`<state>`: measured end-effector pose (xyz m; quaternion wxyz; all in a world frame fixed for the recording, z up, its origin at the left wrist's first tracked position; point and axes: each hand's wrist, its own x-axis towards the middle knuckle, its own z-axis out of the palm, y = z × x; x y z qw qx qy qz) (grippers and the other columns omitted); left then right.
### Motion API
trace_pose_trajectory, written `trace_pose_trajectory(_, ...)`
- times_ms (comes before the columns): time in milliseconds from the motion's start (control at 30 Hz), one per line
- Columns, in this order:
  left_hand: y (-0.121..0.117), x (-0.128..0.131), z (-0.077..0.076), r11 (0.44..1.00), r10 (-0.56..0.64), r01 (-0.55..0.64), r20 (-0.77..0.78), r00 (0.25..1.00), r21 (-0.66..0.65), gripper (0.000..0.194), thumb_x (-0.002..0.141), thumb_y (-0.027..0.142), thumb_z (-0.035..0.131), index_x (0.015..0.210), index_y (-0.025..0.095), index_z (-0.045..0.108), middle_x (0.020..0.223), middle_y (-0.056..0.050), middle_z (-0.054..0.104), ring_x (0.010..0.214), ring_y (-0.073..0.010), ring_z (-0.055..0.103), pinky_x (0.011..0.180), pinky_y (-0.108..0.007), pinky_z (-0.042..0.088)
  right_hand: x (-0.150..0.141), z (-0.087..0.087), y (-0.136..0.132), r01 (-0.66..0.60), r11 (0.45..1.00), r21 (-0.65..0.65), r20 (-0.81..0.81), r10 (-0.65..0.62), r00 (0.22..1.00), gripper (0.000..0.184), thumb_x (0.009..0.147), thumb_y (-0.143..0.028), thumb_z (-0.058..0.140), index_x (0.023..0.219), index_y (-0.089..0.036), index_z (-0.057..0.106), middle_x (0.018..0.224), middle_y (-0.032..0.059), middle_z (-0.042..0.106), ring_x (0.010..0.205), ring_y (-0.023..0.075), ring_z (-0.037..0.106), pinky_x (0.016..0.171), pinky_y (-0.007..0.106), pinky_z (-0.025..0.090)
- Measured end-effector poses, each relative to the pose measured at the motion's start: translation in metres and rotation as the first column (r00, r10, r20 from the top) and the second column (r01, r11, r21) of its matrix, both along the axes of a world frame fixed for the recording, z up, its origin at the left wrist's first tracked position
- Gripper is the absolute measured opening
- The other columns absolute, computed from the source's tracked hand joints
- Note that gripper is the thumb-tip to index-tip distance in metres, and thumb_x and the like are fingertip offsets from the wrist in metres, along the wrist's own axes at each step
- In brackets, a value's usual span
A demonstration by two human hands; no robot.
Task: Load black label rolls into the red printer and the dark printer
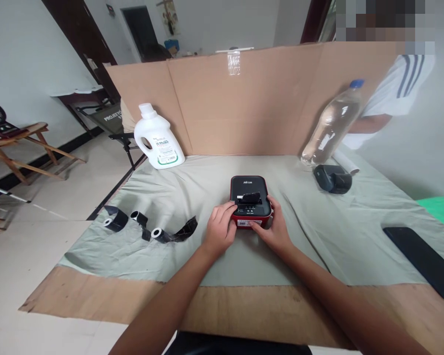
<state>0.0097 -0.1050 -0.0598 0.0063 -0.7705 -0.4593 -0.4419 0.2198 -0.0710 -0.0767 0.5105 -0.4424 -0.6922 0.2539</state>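
Note:
A small label printer [248,186], black on top with a red lower body, rests on the cloth in front of me. A short black strip [250,198] sticks up from the slot in its top. My left hand [222,224] grips the printer's left side, with its fingers on the near left corner. On the opposite side my right hand [277,224] is closed around the edge, its thumb against the white sticker [243,223] on the front. The undersides of the fingers are partly hidden.
Several black rolls [115,219] lie to the left. A white detergent bottle [161,140] and a clear water bottle [333,125] stand before the cardboard screen [244,108]. A wrapped black device [332,179] and a black phone [422,259] are at right. Behind the screen stands a person [410,88].

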Motion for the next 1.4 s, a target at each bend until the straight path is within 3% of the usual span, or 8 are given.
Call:
trace_pose_trajectory(367,0.001,0.0,-0.001,0.989,-0.041,0.066,0.183,0.982,-0.129,0.042,0.094,0.012,0.043,0.132,0.02,0.057,0.137,-0.014,0.059,0.127,-0.0218,0.059,0.104,-0.039,0.054,-0.001,0.004,-0.001,0.004,1.0,0.005,0.01,-0.005,1.0,0.089,0.076,-0.046,0.081,0.149,-0.024,0.035,0.146,0.0163,0.048,0.131,0.0339,0.052,0.105,0.054,0.049)
trace_pose_trajectory(567,0.001,0.003,-0.006,0.997,-0.012,0.025,0.168,0.986,-0.078,0.045,0.092,0.012,0.041,0.133,0.019,0.058,0.137,-0.013,0.06,0.129,-0.0222,0.059,0.109,-0.042,0.051,0.0,0.002,0.0,0.002,1.0,0.013,0.016,-0.002,1.0,0.089,0.077,-0.049,0.079,0.149,-0.024,0.034,0.146,0.0163,0.047,0.131,0.0338,0.052,0.106,0.054,0.049)
trace_pose_trajectory(833,-0.004,0.009,-0.003,0.998,0.05,-0.041,0.213,0.976,-0.048,0.039,0.091,0.009,0.042,0.119,0.02,0.067,0.126,-0.01,0.067,0.118,-0.0205,0.065,0.1,-0.035,0.055,-0.001,0.005,0.0,-0.006,0.998,0.068,0.035,0.004,0.999,0.089,0.08,-0.048,0.078,0.152,-0.025,0.032,0.15,0.0159,0.044,0.139,0.0338,0.045,0.115,0.056,0.041)
trace_pose_trajectory(1133,0.002,0.011,-0.01,0.989,0.142,-0.134,0.137,0.98,-0.064,0.046,0.084,0.006,0.04,0.118,0.02,0.068,0.125,-0.009,0.069,0.117,-0.0198,0.066,0.098,-0.033,0.055,0.003,0.004,0.004,-0.026,0.992,0.12,0.12,0.012,0.993,0.089,0.081,-0.047,0.078,0.153,-0.026,0.031,0.154,0.016,0.04,0.144,0.0354,0.04,0.119,0.06,0.035)
trace_pose_trajectory(1400,0.001,0.013,-0.002,0.965,0.236,-0.231,0.03,0.971,-0.127,0.042,0.084,0.006,0.045,0.115,0.021,0.069,0.131,-0.007,0.068,0.112,-0.0201,0.068,0.087,-0.028,0.056,0.002,0.005,0.004,-0.028,0.988,0.149,0.186,0.0,0.983,0.092,0.081,-0.045,0.076,0.156,-0.025,0.026,0.159,0.0169,0.037,0.146,0.0368,0.038,0.12,0.061,0.034)
